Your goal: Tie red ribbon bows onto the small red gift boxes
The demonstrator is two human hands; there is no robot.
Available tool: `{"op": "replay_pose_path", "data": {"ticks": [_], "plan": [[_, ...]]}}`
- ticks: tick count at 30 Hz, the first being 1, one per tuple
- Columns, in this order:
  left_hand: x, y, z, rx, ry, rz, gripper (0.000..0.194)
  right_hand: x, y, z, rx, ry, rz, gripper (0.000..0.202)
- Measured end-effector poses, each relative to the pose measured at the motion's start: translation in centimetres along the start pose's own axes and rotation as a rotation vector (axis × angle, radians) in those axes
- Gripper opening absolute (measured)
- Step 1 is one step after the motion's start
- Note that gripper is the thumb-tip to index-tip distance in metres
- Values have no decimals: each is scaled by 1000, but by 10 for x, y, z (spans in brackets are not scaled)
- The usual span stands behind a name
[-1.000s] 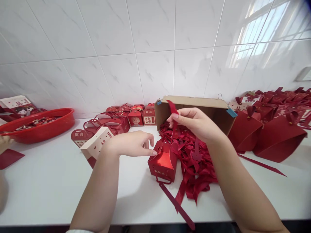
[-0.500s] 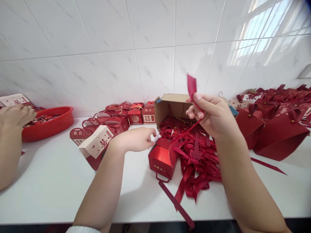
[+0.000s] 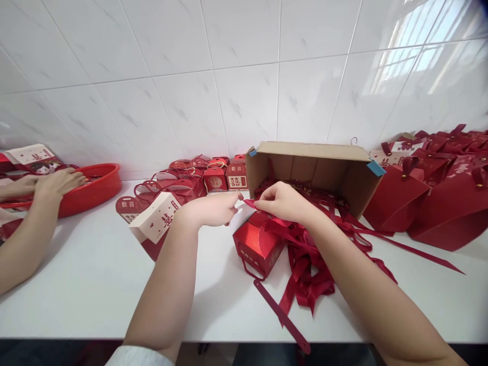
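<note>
My right hand pinches the end of a red ribbon above a small red box. Close to its left, my left hand has thumb and forefinger drawn together near the ribbon's tip; whatever is between them is too small to make out. The red box sits on the white table with a cord handle hanging down its front. Beside it lies a heap of red ribbons, spilling from an open cardboard box. A dark red strap lies in front, over the table's edge.
Another person's hands are at a red basin on the left. A white-and-red box stands left of my forearm, with small red boxes behind. Large red bags line the right side.
My right hand has come down and left, bringing the ribbon end from high up to beside my left hand. The other person's hand has moved right, over the basin.
</note>
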State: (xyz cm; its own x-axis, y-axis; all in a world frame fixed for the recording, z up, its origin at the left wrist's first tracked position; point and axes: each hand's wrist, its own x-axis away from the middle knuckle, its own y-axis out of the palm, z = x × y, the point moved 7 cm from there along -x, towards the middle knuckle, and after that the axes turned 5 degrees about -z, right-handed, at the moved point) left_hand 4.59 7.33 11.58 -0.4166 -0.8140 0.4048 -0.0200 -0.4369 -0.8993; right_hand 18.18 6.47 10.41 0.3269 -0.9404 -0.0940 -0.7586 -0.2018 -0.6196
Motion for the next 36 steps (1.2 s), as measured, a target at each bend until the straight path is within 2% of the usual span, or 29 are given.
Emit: {"op": "replay_pose_path", "data": {"ticks": [5,11,17,24,28,36], "plan": [[-1,1,-2,-2,7,-26,49,-2,6,4,59,17,-29,22],[-1,3,-1,6,26,-23,50,-5,12,3,87,-13,-19,21],[2,2,3,38,44,-17,45,-7,17,10,107,32,-55,25],[3,3,3,44,37,-48,47,-5,9,10,131,72,-18,25],[2,2,2,34,31,-21,46,-4,6,10,95,57,-5,25],[4,2,11,8,45,-55,32,-1,24,3,-68,37,-204,31]]}}
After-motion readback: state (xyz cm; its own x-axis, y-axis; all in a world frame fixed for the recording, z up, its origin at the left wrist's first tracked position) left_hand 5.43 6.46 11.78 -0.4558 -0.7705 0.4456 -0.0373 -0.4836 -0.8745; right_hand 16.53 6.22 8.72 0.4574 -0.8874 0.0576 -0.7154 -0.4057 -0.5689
